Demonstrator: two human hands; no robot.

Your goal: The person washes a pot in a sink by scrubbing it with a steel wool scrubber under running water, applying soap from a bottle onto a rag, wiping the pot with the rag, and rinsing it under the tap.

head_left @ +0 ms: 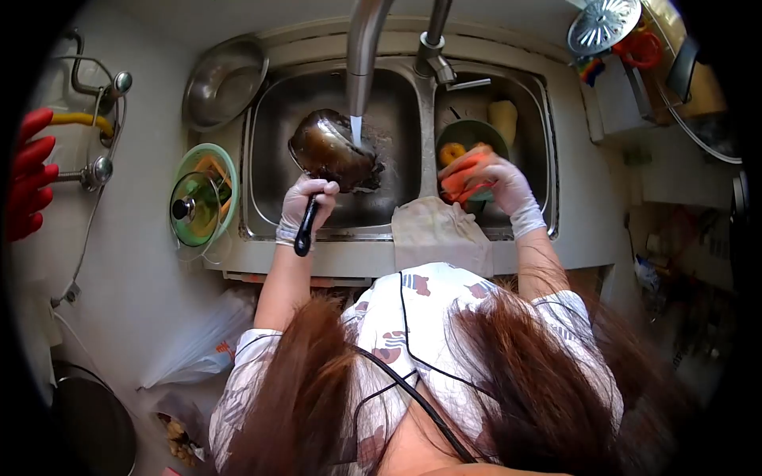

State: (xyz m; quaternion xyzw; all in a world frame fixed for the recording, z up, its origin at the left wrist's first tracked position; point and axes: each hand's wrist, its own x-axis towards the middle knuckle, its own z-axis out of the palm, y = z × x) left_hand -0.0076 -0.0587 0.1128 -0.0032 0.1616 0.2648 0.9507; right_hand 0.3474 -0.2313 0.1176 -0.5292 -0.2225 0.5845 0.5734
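The person's left hand (304, 206), in a thin translucent glove, is wrapped firmly around the black handle (305, 226) of a browned metal pan (329, 147), which is tilted in the left sink basin (403, 119) directly below the faucet (363, 67). Holding it by the handle's length probably keeps the fingers clear of the stream (356, 128) while the water runs onto the metal. The left forearm reaches straight forward over the counter edge, the wrist low at the basin's near rim. The gloved right hand (509, 189) hangs over the right basin, its wrist bent inward and fingers curled around a bright orange-red item (463, 176), too blurred to identify, just above a dark green bowl (486, 133). A cloth (440, 226) drapes over the near rim between the hands, perhaps to catch drips.
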